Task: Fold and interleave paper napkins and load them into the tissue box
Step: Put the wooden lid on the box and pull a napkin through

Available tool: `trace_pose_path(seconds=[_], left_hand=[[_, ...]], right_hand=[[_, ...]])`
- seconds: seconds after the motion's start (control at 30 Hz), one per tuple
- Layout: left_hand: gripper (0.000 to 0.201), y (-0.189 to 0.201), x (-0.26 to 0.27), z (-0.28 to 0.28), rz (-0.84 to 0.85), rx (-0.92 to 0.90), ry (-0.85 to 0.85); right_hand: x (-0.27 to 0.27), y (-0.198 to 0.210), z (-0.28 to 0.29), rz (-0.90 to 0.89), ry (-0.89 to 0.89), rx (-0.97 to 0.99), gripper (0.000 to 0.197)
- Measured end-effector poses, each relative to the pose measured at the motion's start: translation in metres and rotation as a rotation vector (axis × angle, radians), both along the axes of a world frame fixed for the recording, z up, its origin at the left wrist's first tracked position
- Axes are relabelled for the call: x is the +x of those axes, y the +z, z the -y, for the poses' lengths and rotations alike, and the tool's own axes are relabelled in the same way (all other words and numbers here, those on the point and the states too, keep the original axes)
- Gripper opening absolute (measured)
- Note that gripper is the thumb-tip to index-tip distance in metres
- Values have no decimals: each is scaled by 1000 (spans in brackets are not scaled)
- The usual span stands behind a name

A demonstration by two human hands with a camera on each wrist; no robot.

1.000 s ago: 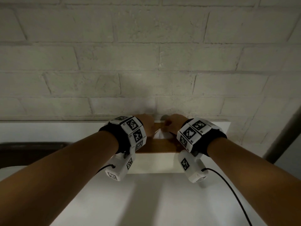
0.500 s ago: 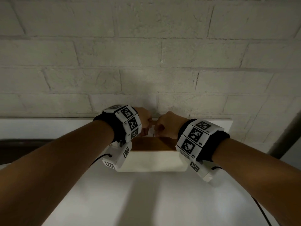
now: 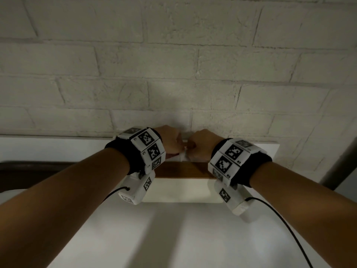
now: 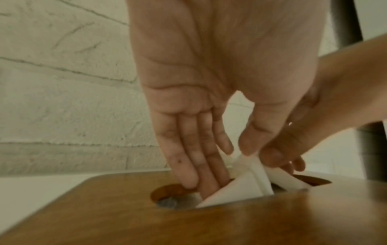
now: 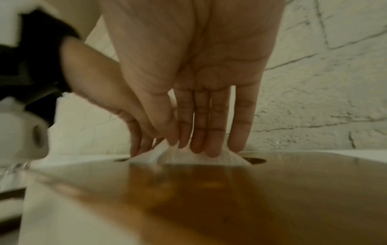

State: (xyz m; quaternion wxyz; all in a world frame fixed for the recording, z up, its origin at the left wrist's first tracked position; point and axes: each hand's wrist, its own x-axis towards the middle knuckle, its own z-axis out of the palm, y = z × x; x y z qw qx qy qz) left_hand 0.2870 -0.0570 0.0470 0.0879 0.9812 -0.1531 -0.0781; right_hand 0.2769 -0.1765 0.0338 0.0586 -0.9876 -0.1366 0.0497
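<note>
brick wall (image 3: pixel 173 55) behind, white table (image 3: pixel 173 238) w/ tissue box (image 3: pixel 183 190) against it. wood lid (image 4: pixel 209 223) on top, long slot (image 4: pixel 167 197) running left-right. napkin (image 4: pixel 240 187) pokes up thru the slot centre, right under both hands. left hand (image 3: pixel 170 144) fingers straight, tips in the slot. right hand (image 3: pixel 202 146) pinches the napkin top. hands nearly touching, equally near. nothing blocking.
</note>
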Motion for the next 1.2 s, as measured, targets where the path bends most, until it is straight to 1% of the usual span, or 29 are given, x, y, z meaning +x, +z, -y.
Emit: trace_pose_path(seconds=[0.07,0.13,0.2,0.3,0.4,0.47,0.53,0.6,0.7,0.73,0.77,0.8,0.87,0.93,1.03,1.07,1.1,1.2], left_hand=[[36,2,-7,-3,-8,-37,2],[44,-2,-13,-2,28,12,-33],[45,-10,-17,1,110,63,-82],[36,-17,-20,5,193,117,-121],[32,-18,-21,5,175,142,-147],[33,-17,-22,4,152,150,-159],[31,-16,-20,2,147,112,-148],[27,-16,-15,-1,133,1,-93],[20,-18,-9,-3,107,-142,-22],[16,-19,-9,-3,104,-168,-15],[13,-19,-11,-2,95,-181,-15],[14,-18,-14,-1,85,-187,-24],[14,-19,-15,-2,98,-125,-49],[25,-20,-13,-5,120,-51,-34],[27,-19,-11,-12,89,-44,-15],[27,-19,-11,-14,83,-33,-26],[28,-19,-11,-16,73,-17,-39],[32,-16,-10,-24,39,-16,-60]], right_hand=[[2,6,4,-19,29,42,29],[1,11,6,-43,43,72,34],[1,13,6,-54,46,70,34],[-1,11,5,-48,61,37,29],[-2,4,2,-24,63,-43,28],[-3,0,-1,-32,43,-45,29],[-2,-1,0,-59,66,0,29],[-2,1,4,-42,83,80,24],[2,2,10,-12,42,275,4],[3,2,11,-5,33,313,5],[4,2,12,0,25,343,10],[5,0,14,5,16,373,15],[4,-3,15,28,2,418,18],[-1,-5,15,37,8,385,22],[-7,-5,13,17,63,178,44],[-8,-4,13,22,77,110,47],[-9,-2,13,28,85,73,46],[-9,8,15,20,49,80,35]])
